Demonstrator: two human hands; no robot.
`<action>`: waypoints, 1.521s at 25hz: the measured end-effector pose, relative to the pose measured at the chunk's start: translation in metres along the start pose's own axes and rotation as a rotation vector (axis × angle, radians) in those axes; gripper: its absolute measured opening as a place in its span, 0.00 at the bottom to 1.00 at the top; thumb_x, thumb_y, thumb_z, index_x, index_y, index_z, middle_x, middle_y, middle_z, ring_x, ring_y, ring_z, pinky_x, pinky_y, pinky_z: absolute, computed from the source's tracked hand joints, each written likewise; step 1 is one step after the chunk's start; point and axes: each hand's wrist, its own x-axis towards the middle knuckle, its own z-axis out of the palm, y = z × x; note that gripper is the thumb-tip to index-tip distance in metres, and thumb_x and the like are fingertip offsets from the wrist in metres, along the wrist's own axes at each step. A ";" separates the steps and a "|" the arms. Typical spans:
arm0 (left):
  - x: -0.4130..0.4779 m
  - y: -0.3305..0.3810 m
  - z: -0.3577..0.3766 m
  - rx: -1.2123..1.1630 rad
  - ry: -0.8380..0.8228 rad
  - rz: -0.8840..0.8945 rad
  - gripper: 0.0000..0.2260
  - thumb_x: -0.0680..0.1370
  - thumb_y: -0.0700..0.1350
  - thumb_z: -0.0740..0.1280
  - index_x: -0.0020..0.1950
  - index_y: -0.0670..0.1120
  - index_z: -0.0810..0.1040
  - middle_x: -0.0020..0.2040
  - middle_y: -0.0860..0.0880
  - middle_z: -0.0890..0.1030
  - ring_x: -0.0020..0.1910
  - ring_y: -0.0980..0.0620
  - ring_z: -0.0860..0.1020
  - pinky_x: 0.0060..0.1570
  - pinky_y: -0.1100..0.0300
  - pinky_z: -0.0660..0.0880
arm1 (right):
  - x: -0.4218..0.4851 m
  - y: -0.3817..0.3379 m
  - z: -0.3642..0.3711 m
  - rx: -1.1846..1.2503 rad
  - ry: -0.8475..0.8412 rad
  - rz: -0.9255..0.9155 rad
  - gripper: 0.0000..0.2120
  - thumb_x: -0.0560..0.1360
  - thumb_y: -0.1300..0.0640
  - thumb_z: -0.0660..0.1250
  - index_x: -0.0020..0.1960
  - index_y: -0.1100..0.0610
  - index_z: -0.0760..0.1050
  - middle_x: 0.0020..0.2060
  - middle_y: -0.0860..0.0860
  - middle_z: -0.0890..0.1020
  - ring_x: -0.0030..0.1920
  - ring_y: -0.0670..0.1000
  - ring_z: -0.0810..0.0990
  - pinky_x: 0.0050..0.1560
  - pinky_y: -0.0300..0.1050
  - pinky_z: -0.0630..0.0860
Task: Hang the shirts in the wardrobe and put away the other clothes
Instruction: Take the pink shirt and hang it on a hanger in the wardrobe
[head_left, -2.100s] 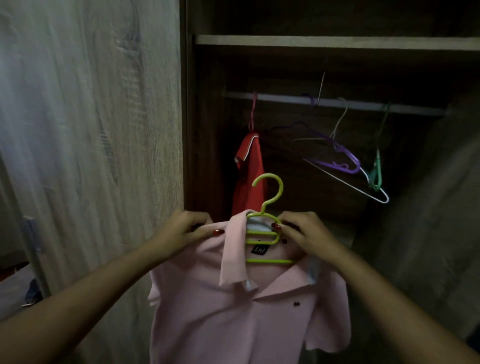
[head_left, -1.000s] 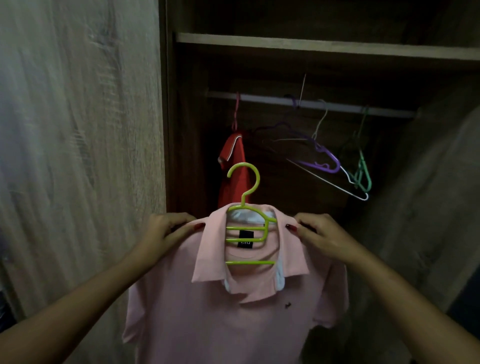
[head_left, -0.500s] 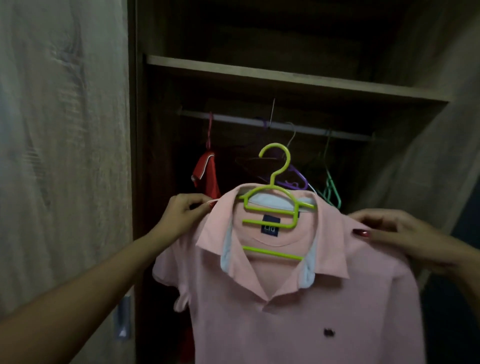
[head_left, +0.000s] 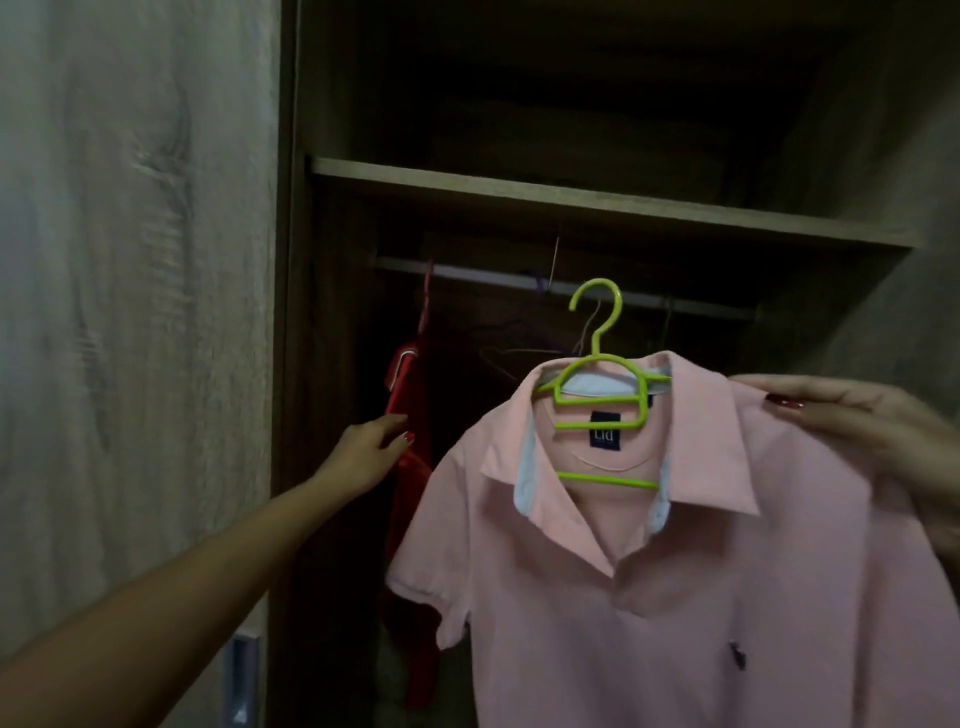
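One pink polo shirt (head_left: 675, 571) fills the 4 o'clock part of my view. It is draped on a green hanger (head_left: 602, 374) whose hook shows against the wardrobe rail (head_left: 467, 273) but, as I judge it, is not yet over it.

The shirt should be light and limp. The knit cloth will sag, and it may slide off the smooth plastic arms if I tip it. The firm places to hold are the hanger's neck under the hook, or a shoulder with the hanger arm pinched through the cloth.

My right hand (head_left: 857, 431) is at the shirt's 2 o'clock shoulder, fingers laid long over the cloth. The thumb is hidden, so I cannot tell whether it pinches.

My left hand (head_left: 363, 457) is off the shirt, out at its 9 o'clock, with fingers loose and holding nothing. It reaches at the red shirt (head_left: 410, 467) hanging at the rail's left end. Whether it touches or is just shy, I can't say.
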 end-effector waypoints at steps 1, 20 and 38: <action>-0.002 -0.003 -0.005 0.004 0.007 0.011 0.20 0.81 0.47 0.60 0.73 0.47 0.67 0.69 0.44 0.73 0.62 0.49 0.76 0.58 0.59 0.74 | 0.008 -0.001 0.013 0.031 0.021 -0.012 0.14 0.72 0.65 0.65 0.54 0.55 0.82 0.49 0.52 0.86 0.51 0.51 0.84 0.50 0.44 0.80; -0.045 0.014 -0.055 0.093 -0.002 0.147 0.18 0.79 0.46 0.63 0.69 0.46 0.71 0.65 0.50 0.75 0.62 0.53 0.75 0.63 0.56 0.73 | 0.184 0.073 0.230 -0.397 0.093 -0.248 0.21 0.77 0.67 0.58 0.70 0.61 0.68 0.64 0.60 0.74 0.65 0.58 0.72 0.65 0.44 0.66; -0.222 -0.101 -0.141 -0.446 0.336 -0.369 0.11 0.81 0.39 0.58 0.61 0.42 0.75 0.53 0.46 0.81 0.48 0.52 0.80 0.44 0.61 0.77 | 0.017 0.050 0.422 -0.146 -0.395 -0.818 0.08 0.73 0.67 0.66 0.50 0.60 0.78 0.45 0.53 0.77 0.44 0.44 0.76 0.48 0.27 0.69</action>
